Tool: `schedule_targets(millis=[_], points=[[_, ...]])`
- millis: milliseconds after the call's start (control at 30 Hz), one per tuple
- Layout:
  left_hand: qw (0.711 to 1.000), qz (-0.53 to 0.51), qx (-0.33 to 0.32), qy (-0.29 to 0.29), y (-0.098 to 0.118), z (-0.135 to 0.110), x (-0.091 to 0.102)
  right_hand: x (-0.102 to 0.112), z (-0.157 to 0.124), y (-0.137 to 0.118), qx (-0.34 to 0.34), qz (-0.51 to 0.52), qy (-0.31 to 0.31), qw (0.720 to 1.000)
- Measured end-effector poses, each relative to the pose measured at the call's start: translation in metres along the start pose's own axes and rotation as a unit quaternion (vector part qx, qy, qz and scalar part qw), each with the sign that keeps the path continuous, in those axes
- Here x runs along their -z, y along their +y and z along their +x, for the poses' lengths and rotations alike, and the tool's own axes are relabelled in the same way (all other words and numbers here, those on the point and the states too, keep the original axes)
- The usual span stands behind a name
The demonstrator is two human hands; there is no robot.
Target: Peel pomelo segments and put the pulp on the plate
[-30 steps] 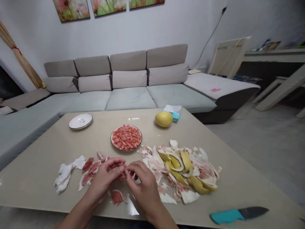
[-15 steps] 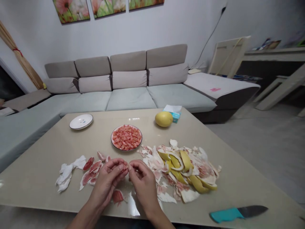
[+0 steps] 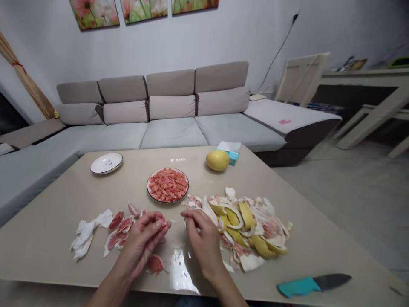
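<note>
My left hand (image 3: 142, 241) is closed, pinching a small piece of pink pomelo flesh (image 3: 164, 223) between thumb and fingers. To its right, my right hand (image 3: 205, 244) has its fingers drawn together at the near-left edge of the peel heap; anything in them is too small to make out. Several pomelo segments (image 3: 122, 230) lie just left of my left hand, partly behind it. One loose pink segment (image 3: 155, 264) rests on the table below that hand. Beyond both hands sits a plate (image 3: 148, 191) heaped with pink pomelo pieces (image 3: 168, 184).
Yellow rind and white membranes form a heap (image 3: 246, 221) at right. A knife (image 3: 315, 285) with a turquoise handle lies near the front right. Farther back are a whole pomelo (image 3: 217, 160), a tissue pack (image 3: 232, 157) and a white plate (image 3: 101, 163). Crumpled white tissue (image 3: 84, 238) lies left.
My right hand has parted from my left and moved right, toward the peel heap. My left hand stays nearly in place with the pomelo piece. The view has shifted slightly.
</note>
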State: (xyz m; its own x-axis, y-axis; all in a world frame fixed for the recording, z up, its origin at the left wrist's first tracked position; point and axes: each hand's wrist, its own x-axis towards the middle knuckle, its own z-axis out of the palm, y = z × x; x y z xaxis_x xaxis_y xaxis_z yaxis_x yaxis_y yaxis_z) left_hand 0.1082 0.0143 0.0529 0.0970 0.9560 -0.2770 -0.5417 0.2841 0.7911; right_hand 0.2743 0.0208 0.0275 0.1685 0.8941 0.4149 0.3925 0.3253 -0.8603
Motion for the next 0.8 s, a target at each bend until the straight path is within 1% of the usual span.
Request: schedule_targets(millis=[100,167,200,267,333,400,467,533,633,733,800], points=[[0.998,0.058,-0.026,-0.010,-0.001,0.002,0.002,0.008,0.004,0.005,0.037,-0.076,0.021,0.996],[0.990,0.128,-0.065,-0.004,-0.002,0.003,0.002,0.010,0.003,0.003,0.049,-0.070,0.021,0.996],[0.982,0.166,-0.091,0.004,-0.002,0.003,0.002,0.009,0.002,0.000,0.041,-0.043,0.005,0.998],[0.959,0.237,-0.155,0.015,-0.001,0.002,0.001,0.006,-0.002,-0.009,-0.002,0.035,-0.056,0.998],[0.930,0.293,-0.221,0.011,0.001,0.000,-0.001,0.002,-0.006,-0.017,-0.052,0.104,-0.104,0.988],[0.904,0.334,-0.266,-0.005,0.003,-0.002,-0.004,-0.002,-0.008,-0.023,-0.087,0.148,-0.110,0.979],[0.892,0.352,-0.282,-0.016,0.003,-0.003,-0.006,-0.004,-0.009,-0.024,-0.103,0.169,-0.092,0.976],[0.897,0.345,-0.278,-0.014,0.001,-0.004,-0.007,-0.006,-0.010,-0.024,-0.104,0.162,-0.066,0.979],[0.925,0.291,-0.246,0.009,-0.006,-0.003,-0.006,-0.008,-0.013,-0.023,-0.076,0.131,-0.033,0.988],[0.966,0.193,-0.170,0.026,-0.012,-0.003,-0.007,-0.013,-0.017,-0.023,-0.035,0.103,-0.013,0.994],[0.983,0.132,-0.124,0.021,-0.014,-0.004,-0.008,-0.017,-0.019,-0.022,-0.016,0.101,-0.014,0.995]])
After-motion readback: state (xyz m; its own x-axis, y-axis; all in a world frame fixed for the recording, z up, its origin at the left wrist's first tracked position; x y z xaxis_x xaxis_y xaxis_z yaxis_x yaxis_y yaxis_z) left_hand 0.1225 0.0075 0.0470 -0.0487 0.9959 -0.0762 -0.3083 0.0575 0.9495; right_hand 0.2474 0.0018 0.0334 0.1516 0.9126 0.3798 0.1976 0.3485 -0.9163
